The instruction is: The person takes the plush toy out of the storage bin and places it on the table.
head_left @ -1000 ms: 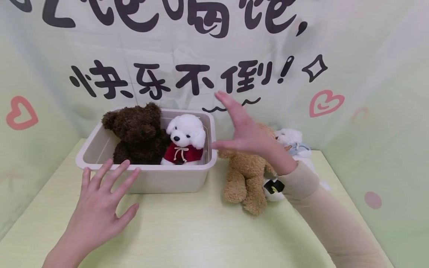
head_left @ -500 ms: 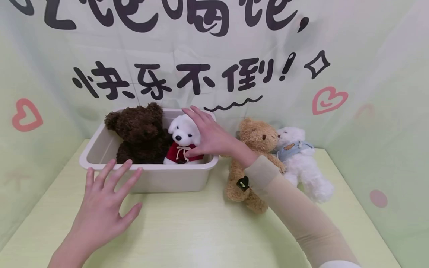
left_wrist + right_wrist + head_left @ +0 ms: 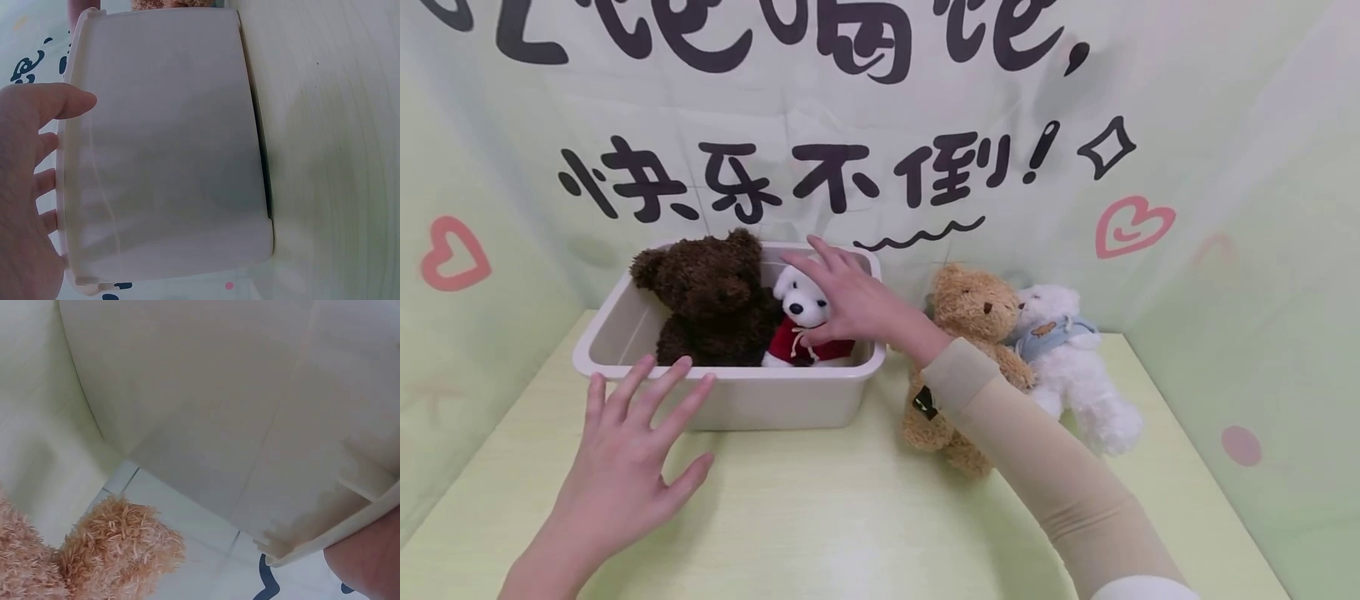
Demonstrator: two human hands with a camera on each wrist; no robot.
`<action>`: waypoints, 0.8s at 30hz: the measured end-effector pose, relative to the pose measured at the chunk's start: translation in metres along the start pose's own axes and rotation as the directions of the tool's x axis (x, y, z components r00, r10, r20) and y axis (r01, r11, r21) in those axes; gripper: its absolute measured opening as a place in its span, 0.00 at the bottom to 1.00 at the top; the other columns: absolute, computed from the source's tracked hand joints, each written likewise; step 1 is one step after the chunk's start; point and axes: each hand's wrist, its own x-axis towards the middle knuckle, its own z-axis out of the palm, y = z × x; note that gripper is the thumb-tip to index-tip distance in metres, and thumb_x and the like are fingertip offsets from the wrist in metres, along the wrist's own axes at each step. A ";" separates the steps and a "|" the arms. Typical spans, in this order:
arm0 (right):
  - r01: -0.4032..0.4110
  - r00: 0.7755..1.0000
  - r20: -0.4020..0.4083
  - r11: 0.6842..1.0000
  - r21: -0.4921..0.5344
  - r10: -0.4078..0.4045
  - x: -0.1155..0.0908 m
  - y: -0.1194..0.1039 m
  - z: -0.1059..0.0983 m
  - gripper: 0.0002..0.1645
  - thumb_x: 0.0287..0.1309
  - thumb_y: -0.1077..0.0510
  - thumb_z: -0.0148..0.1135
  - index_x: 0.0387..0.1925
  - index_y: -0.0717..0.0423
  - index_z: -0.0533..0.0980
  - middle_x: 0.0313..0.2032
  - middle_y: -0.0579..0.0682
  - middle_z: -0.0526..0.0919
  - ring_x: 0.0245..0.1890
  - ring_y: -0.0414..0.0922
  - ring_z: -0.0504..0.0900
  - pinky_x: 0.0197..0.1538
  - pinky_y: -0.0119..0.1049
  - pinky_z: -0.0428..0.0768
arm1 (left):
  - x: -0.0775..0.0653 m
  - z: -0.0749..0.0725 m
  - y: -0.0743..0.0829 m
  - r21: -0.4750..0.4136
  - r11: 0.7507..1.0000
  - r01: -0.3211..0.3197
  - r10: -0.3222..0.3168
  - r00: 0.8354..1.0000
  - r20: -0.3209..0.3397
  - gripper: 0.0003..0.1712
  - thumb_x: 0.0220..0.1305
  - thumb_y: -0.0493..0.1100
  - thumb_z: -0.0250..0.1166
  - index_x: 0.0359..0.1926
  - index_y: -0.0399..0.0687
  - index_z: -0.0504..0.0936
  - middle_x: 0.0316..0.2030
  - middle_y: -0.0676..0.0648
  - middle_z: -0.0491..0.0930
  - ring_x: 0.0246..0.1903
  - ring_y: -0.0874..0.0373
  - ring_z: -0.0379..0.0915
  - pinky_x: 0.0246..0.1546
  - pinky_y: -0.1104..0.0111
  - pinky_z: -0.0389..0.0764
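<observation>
A beige plastic bin [image 3: 775, 404] holds a dark brown teddy bear [image 3: 700, 292] and a white plush dog [image 3: 797, 292] in a red top. My right hand [image 3: 861, 308] reaches over the bin's right side and holds the dog, fingers over its head and thumb at its chest. The hand covers the dog's right half in the head view. My left hand [image 3: 628, 458] is spread at the bin's front rim, its fingertips right at the edge. In the left wrist view its thumb [image 3: 75, 100] overlaps the bin's outer wall.
Right of the bin, a tan teddy bear [image 3: 973, 304] sits partly behind my right forearm. A white plush bear [image 3: 1090, 383] with a blue scarf leans beside it. Printed fabric [image 3: 1037, 242] backs the light wooden table [image 3: 820, 508].
My right hand has swung left from in front of the tan bear to the plush dog in the bin, uncovering the tan and white bears. The left hand has stayed at the rim.
</observation>
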 end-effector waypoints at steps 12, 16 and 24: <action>-0.018 0.998 0.050 0.997 -0.079 0.022 0.008 0.000 0.004 0.63 0.50 0.36 0.78 0.81 0.37 0.53 0.81 0.56 0.38 0.76 0.64 0.53 0.63 0.58 0.74 | 0.000 0.001 0.001 0.002 1.000 -0.005 0.005 1.000 -0.003 0.44 0.72 0.75 0.40 0.73 0.53 0.70 0.72 0.39 0.66 0.73 0.30 0.51 0.68 0.28 0.37; -0.027 0.996 0.079 0.993 -0.115 0.036 0.011 -0.001 0.004 0.59 0.53 0.34 0.75 0.80 0.37 0.55 0.81 0.56 0.40 0.76 0.63 0.52 0.66 0.56 0.71 | -0.001 0.001 0.001 0.003 1.000 -0.002 0.002 1.000 -0.003 0.44 0.72 0.75 0.40 0.73 0.53 0.70 0.72 0.39 0.65 0.74 0.32 0.50 0.68 0.28 0.37; -0.030 0.998 0.045 0.987 -0.155 0.038 0.012 -0.002 0.007 0.50 0.56 0.36 0.74 0.76 0.38 0.64 0.78 0.57 0.53 0.72 0.62 0.60 0.59 0.52 0.78 | -0.001 0.001 0.001 0.005 1.000 -0.002 0.002 1.000 -0.004 0.44 0.72 0.75 0.40 0.73 0.53 0.71 0.72 0.39 0.66 0.74 0.32 0.50 0.67 0.28 0.37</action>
